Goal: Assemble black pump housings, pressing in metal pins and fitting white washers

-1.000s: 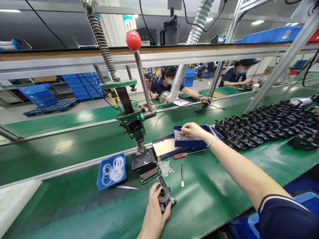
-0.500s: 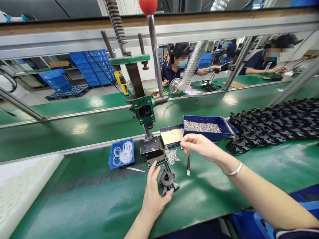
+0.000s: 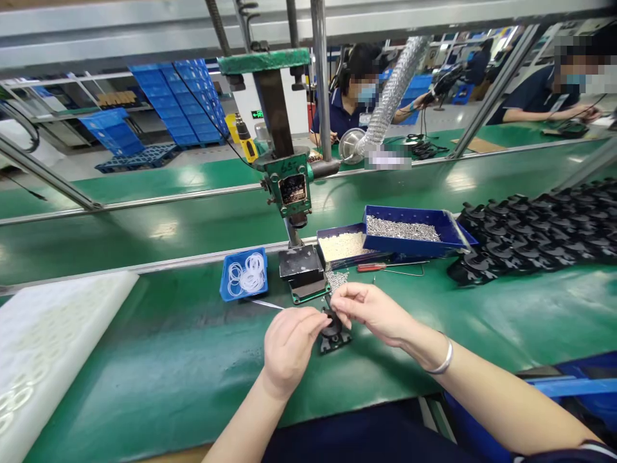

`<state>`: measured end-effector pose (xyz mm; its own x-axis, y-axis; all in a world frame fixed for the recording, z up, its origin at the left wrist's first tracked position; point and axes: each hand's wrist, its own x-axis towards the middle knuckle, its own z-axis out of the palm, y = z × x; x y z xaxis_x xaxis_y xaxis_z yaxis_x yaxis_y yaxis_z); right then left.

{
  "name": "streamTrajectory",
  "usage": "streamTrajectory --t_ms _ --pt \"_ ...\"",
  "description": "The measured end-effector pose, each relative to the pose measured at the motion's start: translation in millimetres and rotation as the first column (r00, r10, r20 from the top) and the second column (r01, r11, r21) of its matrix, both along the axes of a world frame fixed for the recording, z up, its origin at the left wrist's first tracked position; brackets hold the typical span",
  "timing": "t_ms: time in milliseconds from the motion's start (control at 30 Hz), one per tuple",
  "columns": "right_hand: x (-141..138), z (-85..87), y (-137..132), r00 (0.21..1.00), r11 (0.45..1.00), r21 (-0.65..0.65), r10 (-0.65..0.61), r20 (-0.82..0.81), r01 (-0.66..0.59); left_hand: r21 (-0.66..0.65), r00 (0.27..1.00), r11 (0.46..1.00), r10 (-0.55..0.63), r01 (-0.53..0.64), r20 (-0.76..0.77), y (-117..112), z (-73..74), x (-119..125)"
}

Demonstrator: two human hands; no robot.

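A black round-bodied plastic part (image 3: 334, 344) with a raised centre lies on the green bench, partly hidden by my fingers. My left hand (image 3: 293, 344) comes from the left, thumb and fingertips pinched together at the part's upper side. From the right, my right hand (image 3: 373, 312) has its fingertips closed just above the same part, close to my left fingertips. Whatever sits in either pinch is too small or too covered to name. Behind the part, small metal rings (image 3: 337, 279) lie loose in a pile.
A green hand press (image 3: 289, 186) stands behind the hands. Left of its base is a blue tray of white rings (image 3: 245, 297); right are bins of cream pieces (image 3: 321, 258) and metal pins (image 3: 369, 243). A red-handled tool (image 3: 371, 267), rows of black parts (image 3: 520, 244) and a white foam sheet (image 3: 72, 321) lie around.
My left hand has gone from open beside the black part to a pinch at it. My right hand has come down and left to the part; the dark strip-like tool below it is out of sight.
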<state>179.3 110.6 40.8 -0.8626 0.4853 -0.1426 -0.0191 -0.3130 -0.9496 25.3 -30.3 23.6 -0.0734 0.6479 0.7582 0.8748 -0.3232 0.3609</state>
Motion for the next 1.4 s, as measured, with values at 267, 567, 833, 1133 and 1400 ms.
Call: streamTrajectory --t_ms 267,567,833,1133,1400 --pt "14 -39.8 13 0.976 0.981 0.15 -0.149 0.157 0.126 -0.347 0.897 0.935 0.216 -0.076 0.385 -9 -21.6 -12" --pt "13 -71.7 -2 0.978 0.987 0.098 -0.139 0.153 0.125 -0.411 0.93 0.909 0.207 -0.068 0.303 -9 -39.8 -4" --pt "16 -69.1 -6 0.985 0.995 0.04 -0.096 0.145 0.091 -0.314 0.976 0.941 0.173 -0.124 0.134 -13 -48.2 0" --pt "16 -67.5 -5 0.983 0.997 0.01 -0.08 0.163 0.08 -0.232 0.992 0.965 0.125 -0.123 -0.006 -12 -55.0 0" --pt "17 -69.6 -8 0.981 0.994 0.08 -0.093 0.172 0.08 -0.269 0.977 0.958 0.142 -0.096 0.156 -15 -63.8 2"
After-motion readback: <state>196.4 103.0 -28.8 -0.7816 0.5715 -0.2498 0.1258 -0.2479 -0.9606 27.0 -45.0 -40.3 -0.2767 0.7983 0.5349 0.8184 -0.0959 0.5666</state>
